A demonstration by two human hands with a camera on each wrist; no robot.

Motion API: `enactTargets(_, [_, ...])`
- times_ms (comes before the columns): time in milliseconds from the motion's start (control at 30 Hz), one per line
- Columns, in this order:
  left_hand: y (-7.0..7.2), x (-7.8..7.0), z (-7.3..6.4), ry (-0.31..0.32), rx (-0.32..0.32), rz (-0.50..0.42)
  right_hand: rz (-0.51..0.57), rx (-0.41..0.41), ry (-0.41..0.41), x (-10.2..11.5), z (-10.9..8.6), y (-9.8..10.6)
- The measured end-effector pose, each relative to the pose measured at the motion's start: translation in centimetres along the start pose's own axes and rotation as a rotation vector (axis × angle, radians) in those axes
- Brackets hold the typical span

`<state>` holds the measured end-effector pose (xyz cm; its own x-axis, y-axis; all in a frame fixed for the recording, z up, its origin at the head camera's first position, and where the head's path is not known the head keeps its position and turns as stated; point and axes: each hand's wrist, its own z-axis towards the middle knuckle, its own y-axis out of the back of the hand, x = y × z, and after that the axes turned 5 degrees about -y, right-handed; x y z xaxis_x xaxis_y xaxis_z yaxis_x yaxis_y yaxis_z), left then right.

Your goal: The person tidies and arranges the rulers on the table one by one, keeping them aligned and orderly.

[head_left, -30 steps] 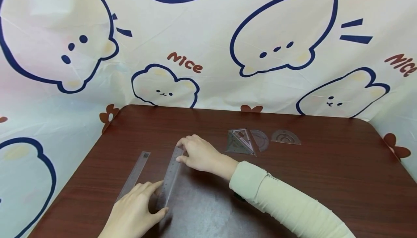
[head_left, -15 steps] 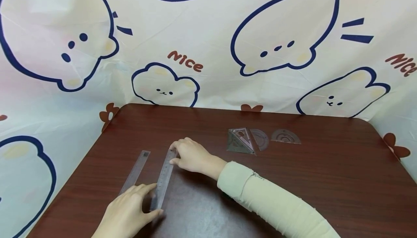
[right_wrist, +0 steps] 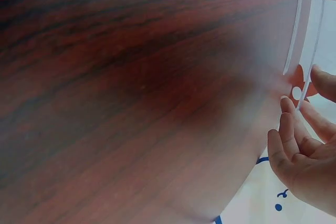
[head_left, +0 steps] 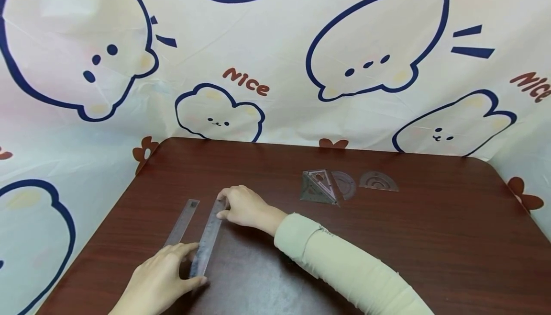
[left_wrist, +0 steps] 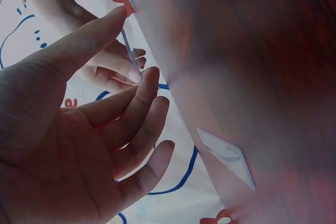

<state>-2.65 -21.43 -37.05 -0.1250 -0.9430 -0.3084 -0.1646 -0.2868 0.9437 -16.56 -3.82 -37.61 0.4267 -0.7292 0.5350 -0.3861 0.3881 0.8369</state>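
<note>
A clear ruler (head_left: 207, 241) slants across the left part of the table between both hands. My right hand (head_left: 244, 206) pinches its far end between thumb and fingers; the right wrist view shows the ruler (right_wrist: 315, 48) edge-on, held by that hand (right_wrist: 307, 156). At the near end, my left hand (head_left: 160, 274) grips the ruler with the thumb on one side and fingers on the other. In the left wrist view the left hand (left_wrist: 89, 129) partly hides it. A second clear ruler (head_left: 182, 221) lies just left, its near end covered by the left hand.
Farther back on the dark wooden table (head_left: 387, 238) lie clear set squares (head_left: 318, 186), overlapping, with a protractor (head_left: 343, 184) beside them. Another protractor (head_left: 379, 181) lies to their right. A printed white curtain (head_left: 284, 42) surrounds the table's back and sides.
Both hands have moved left with the ruler, bringing it closer to the second ruler. The right forearm has shifted left too. The set squares and protractors have stayed in place.
</note>
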Motion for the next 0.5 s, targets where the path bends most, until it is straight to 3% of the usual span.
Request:
enactTargets(233, [0.0, 0.7, 0.4, 0.007, 0.034, 0.024, -0.015, -0.006, -0.018, 0.4, 0.7, -0.8])
enactTargets(500, [0.0, 1.5, 0.5, -0.007, 0.031, 0.027, -0.04, -0.012, -0.036, 0.5, 1.6, -1.6])
